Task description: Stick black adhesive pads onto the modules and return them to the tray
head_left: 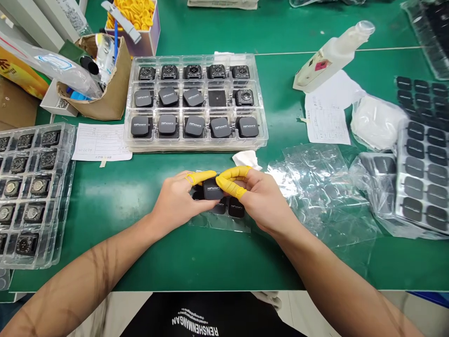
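Just in front of the clear tray, my left hand [177, 196] grips a black square smartwatch case [212, 189] lettered HiFuture between finger and thumb. My right hand [257, 191] pinches the case's upper right edge; whether it grips the case or a film on it cannot be seen. Yellow finger cots cover fingertips on both hands. Under the hands lies a clear sheet [224, 223] bearing black HiFuture stickers [236, 207]. The clear tray [261, 135] holds watch cases in rows, some with HiFuture faces, others showing round sensors, and one pocket without a case.
Another watch tray [65, 187] stands at left, beside a paper slip [101, 142]. Cardboard box [117, 89] and yellow finger cots [135, 14] sit behind. To the right are a white bottle [326, 61], crumpled clear film [315, 187] and black sticker sheets [423, 173].
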